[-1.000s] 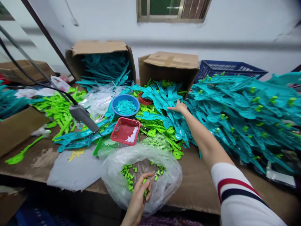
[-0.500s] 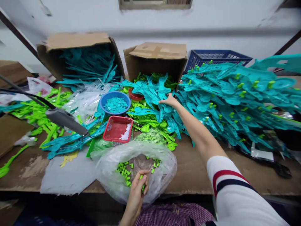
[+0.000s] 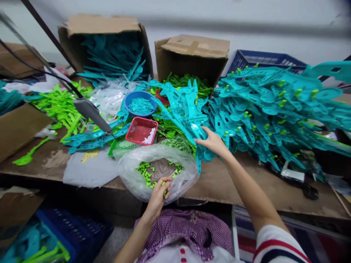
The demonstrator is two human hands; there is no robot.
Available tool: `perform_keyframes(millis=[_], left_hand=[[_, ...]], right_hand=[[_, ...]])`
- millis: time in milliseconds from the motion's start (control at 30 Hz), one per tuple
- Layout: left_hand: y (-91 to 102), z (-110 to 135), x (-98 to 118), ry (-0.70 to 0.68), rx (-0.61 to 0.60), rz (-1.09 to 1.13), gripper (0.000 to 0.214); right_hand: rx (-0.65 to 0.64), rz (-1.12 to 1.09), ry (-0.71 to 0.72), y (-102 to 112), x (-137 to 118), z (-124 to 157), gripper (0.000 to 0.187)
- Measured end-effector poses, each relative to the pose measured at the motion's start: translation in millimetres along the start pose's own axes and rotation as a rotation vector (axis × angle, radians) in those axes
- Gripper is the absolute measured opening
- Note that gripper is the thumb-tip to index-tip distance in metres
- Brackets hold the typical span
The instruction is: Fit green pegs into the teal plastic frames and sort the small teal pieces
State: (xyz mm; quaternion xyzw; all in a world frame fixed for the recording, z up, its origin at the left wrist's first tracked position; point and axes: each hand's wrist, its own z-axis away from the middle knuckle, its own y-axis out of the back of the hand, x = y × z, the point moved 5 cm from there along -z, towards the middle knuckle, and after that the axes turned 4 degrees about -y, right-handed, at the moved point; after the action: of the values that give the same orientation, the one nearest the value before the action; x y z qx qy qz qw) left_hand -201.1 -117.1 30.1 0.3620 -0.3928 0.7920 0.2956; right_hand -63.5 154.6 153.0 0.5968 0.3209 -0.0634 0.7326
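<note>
My right hand [image 3: 212, 142] grips a bunch of long teal plastic parts [image 3: 186, 111] and holds them lifted near the table's front. My left hand [image 3: 159, 193] is closed on small green plastic pieces [image 3: 146, 173] at the mouth of a clear plastic bag [image 3: 131, 173] at the table's front edge. A big pile of teal parts with green pegs [image 3: 274, 106] lies to the right.
Two tipped cardboard boxes [image 3: 192, 54] at the back spill teal and green parts. A blue bowl [image 3: 140, 104], a red basket [image 3: 141, 131] and a hanging grey tool [image 3: 91, 113] sit left of centre. A blue crate [image 3: 263, 60] stands behind the pile.
My right hand has pulled back from the far heap toward me, bringing a bunch of teal parts with it. My left hand stays at the bag. The view has tilted down.
</note>
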Motion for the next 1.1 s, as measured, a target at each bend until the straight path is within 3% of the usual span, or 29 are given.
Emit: perform_keyframes(millis=[133,233,367,467,567,700,800,967,1100], left_hand=[[-5.8,2.0,-0.6,-0.02,-0.02,0.006,0.05],[-23.7,-2.7,1.5,-0.005,-0.12,0.014,0.062],[-64.1,-13.6,6.0,-0.012,-0.262,-0.012,0.067],[-94.5,-13.5,-2.1,0.004,-0.348,-0.063,0.067],[-112.6,-6.1,-27.6,0.037,-0.384,-0.097,0.062],[-113.6,-0.5,-74.8,0.119,-0.292,-0.125,0.05],[-111.2,-0.3,-96.9,0.181,-0.263,-0.17,0.043],[-110.7,-2.9,-98.3,0.177,-0.33,-0.285,0.046],[-101.8,-1.1,-93.2,0.177,-0.337,-0.38,0.048]], right_hand=[[-0.062,-0.023,0.019,-24.2,31.4,64.3,0.078],[-0.079,-0.054,0.054,-34.3,63.3,109.5,0.077],[-0.027,-0.019,0.1,-23.7,106.2,158.6,0.067],[-0.001,0.065,0.122,-5.2,132.3,178.1,0.059],[-0.073,0.195,0.203,8.0,150.4,181.8,0.054],[-0.243,0.389,0.396,15.3,168.3,170.9,0.05],[-0.215,0.504,0.485,24.0,182.9,152.7,0.055],[-0.059,0.648,0.443,33.3,209.7,126.9,0.057],[0.03,0.594,0.366,36.4,208.6,141.7,0.054]])
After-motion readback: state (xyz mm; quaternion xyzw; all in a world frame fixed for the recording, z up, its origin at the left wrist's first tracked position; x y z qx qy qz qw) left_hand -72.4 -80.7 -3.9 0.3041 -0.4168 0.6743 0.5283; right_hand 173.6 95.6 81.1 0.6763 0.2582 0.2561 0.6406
